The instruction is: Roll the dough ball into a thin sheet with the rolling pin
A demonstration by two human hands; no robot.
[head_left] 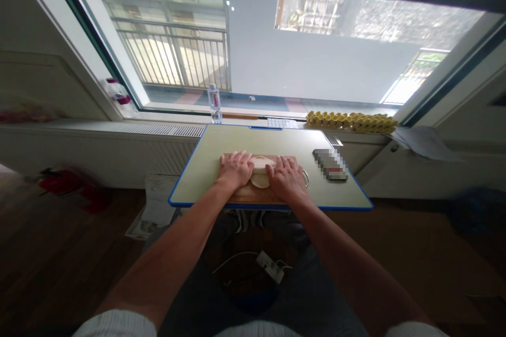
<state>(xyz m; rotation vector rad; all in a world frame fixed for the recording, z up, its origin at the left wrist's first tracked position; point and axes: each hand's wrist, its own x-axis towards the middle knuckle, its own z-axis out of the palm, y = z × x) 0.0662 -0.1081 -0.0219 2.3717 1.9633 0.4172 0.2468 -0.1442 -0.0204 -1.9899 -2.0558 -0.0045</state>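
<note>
A pale lump of dough [260, 171] is pressed between two hands on a wooden board [241, 195], which lies near the front edge of the worktop [205, 160]. The left hand [236, 167] is laid flat, palm down, over the dough's left end, fingers spread and pointing away from the body. The right hand [285, 175] is laid the same way over the right end. Neither grip is clenched; both are flat and released, resting on the dough rather than closed around it. Only the middle of the dough is seen between the hands. Its long axis appears to run left to right, across the board, though the ends are hidden under the palms. A metal ring [306, 177] shows at the board's right end, just beside the right hand.

To the right, apart from the board, a small blurred object [330, 164] lies on the worktop. Beyond the worktop, a bottle [214, 103] stands upright on the sill, and a row of yellow pieces [351, 121] lies along it to the right.
</note>
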